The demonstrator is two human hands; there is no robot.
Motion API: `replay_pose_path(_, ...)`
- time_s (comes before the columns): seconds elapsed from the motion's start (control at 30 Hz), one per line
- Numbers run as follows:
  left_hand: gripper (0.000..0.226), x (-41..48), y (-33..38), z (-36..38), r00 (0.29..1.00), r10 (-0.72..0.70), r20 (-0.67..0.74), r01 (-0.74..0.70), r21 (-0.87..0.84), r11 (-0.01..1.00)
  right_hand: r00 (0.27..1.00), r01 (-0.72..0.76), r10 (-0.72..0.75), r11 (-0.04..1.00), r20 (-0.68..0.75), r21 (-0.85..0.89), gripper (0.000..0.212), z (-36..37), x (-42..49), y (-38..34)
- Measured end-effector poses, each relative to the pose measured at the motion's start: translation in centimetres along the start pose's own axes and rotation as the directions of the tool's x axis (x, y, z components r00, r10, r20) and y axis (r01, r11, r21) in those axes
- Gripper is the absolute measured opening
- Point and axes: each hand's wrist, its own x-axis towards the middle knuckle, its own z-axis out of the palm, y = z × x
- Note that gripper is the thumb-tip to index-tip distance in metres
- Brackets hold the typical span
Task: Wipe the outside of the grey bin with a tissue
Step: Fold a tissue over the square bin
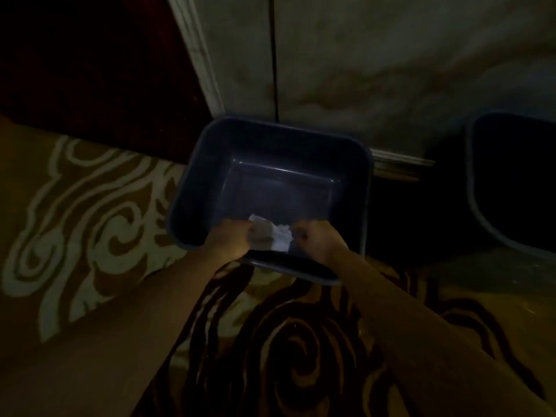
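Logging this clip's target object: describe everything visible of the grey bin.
The grey bin is a rectangular, round-cornered tub, seemingly smooth plastic, upright on patterned carpet against the wall. Its inside looks empty. Both hands, left hand and right hand, hold a white tissue over its near rim; contact is unclear.

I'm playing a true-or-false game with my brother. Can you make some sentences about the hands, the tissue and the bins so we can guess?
1. Both hands are holding the white tissue. True: the left hand and right hand grip it between them.
2. The grey bin is full of rubbish. False: its inside looks empty.
3. The tissue is lying on the carpet. False: it is held over the bin's near rim.
4. There is a second bin at the right edge. True.
5. The grey bin stands by the wall. True.
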Motion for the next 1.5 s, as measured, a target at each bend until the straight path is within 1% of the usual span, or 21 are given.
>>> replay_pose_path(0.07, 0.042, 1.6, -0.3, 0.8, 1.000, -0.006, 0.026, 0.007, -0.023, 1.000, 0.999, 0.019, -0.016, 0.998, 0.044, -0.059, 0.037, 1.3, 1.9, 0.4)
replay_pose_path(0.17, 0.038, 4.3, -0.8, 1.6, 0.999, 0.039, 0.035, -0.039, -0.020, 0.999, 0.991, 0.084, -0.063, 0.978, 0.116, -0.189, 0.045, 2.6, 4.8, 0.5)
replay_pose_path(0.27, 0.037, 6.4, -1.1, 2.0, 0.997, 0.059, 0.052, -0.056, -0.050, 0.997, 0.987, 0.128, -0.088, 0.930, 0.131, -0.344, 0.043, 3.1, 7.0, 0.5)
replay_pose_path(0.33, 0.035, 7.4, -1.1, 2.3, 0.990, 0.089, 0.108, -0.091, 0.010, 0.996, 0.988, 0.127, -0.079, 0.908, 0.135, -0.399, 0.042, 3.3, 7.9, 0.7)
replay_pose_path(0.43, 0.027, 8.1, -0.8, 2.8, 0.987, 0.125, 0.101, -0.138, 0.131, 0.982, 0.985, 0.135, -0.079, 0.903, 0.152, -0.407, 0.041, 3.5, 8.2, 1.0)
replay_pose_path(0.53, 0.027, 8.0, -0.3, 2.7, 0.988, 0.136, 0.070, -0.146, 0.183, 0.972, 0.984, 0.139, -0.082, 0.908, 0.156, -0.396, 0.036, 4.0, 8.0, 1.2)
replay_pose_path(0.63, 0.027, 7.7, 0.0, 2.9, 0.992, 0.125, 0.021, -0.127, 0.181, 0.975, 0.994, 0.096, -0.068, 0.904, 0.084, -0.417, 0.025, 4.7, 7.9, 0.9)
replay_pose_path(0.73, 0.029, 7.2, 0.3, 2.9, 0.994, 0.109, -0.003, -0.108, 0.126, 0.986, 0.999, 0.055, -0.050, 0.911, 0.023, -0.409, 0.024, 4.5, 7.5, 0.4)
replay_pose_path(0.83, 0.018, 7.1, 0.4, 1.7, 0.996, 0.093, 0.008, -0.092, -0.007, 0.996, 0.998, 0.027, -0.045, 0.944, -0.047, -0.329, 0.023, 3.2, 6.6, 0.2)
replay_pose_path(0.87, 0.021, 6.9, 0.6, 1.1, 0.996, 0.091, -0.004, -0.091, -0.049, 0.995, 0.996, 0.017, -0.040, 0.956, -0.075, -0.291, 0.024, 2.4, 6.2, 0.2)
replay_pose_path(0.9, 0.022, 6.8, 0.8, 0.4, 0.994, 0.103, -0.033, -0.105, -0.087, 0.991, 0.993, 0.011, -0.039, 0.967, -0.108, -0.254, 0.025, 1.6, 5.9, 0.1)
replay_pose_path(0.97, 0.011, 6.3, 1.5, -0.8, 0.985, 0.145, -0.096, -0.157, -0.132, 0.979, 0.984, 0.017, -0.047, 0.984, -0.169, -0.177, 0.024, -0.2, 5.0, 0.1)
replay_pose_path(1.03, 0.019, 5.8, 2.3, -1.8, 0.966, 0.192, -0.175, -0.217, -0.138, 0.966, 0.972, 0.035, -0.053, 0.996, -0.227, -0.084, 0.022, -2.0, 4.1, 0.2)
replay_pose_path(1.1, 0.020, 5.1, 3.2, -2.7, 0.945, 0.212, -0.250, -0.260, -0.181, 0.949, 0.958, 0.024, -0.014, 0.999, -0.285, 0.033, 0.019, -3.6, 3.2, 0.4)
replay_pose_path(1.2, 0.016, 3.9, 4.8, -4.1, 0.939, 0.143, -0.312, -0.254, -0.353, 0.901, 0.944, -0.005, 0.071, 0.980, -0.321, 0.201, 0.015, -5.2, 1.8, 0.4)
replay_pose_path(1.27, 0.013, 3.1, 6.3, -4.7, 0.959, 0.062, -0.277, -0.206, -0.529, 0.823, 0.946, -0.029, 0.127, 0.949, -0.297, 0.314, 0.017, -5.8, 0.8, 0.2)
replay_pose_path(1.33, 0.008, 1.8, 7.9, -5.2, 0.986, 0.002, -0.164, -0.119, -0.707, 0.697, 0.955, -0.048, 0.168, 0.900, -0.244, 0.433, 0.021, -6.3, -0.3, -0.3)
replay_pose_path(1.37, 0.008, 1.1, 8.5, -5.4, 0.994, -0.005, -0.106, -0.078, -0.766, 0.639, 0.959, -0.047, 0.174, 0.876, -0.224, 0.480, 0.017, -6.5, -0.8, -0.6)
replay_pose_path(1.4, 0.009, 0.5, 9.2, -5.7, 0.999, 0.002, -0.055, -0.045, -0.804, 0.593, 0.959, -0.042, 0.179, 0.854, -0.219, 0.519, 0.017, -6.7, -1.3, -0.8)
replay_pose_path(1.47, 0.013, -0.6, 10.2, -6.1, 0.999, 0.032, 0.020, 0.001, -0.860, 0.510, 0.957, -0.038, 0.194, 0.820, -0.215, 0.571, 0.030, -7.0, -2.2, -1.2)
replay_pose_path(1.5, 0.014, -1.0, 10.6, -6.4, 0.998, 0.043, 0.047, 0.021, -0.880, 0.475, 0.956, -0.041, 0.201, 0.813, -0.213, 0.581, 0.032, -7.3, -2.7, -1.3)
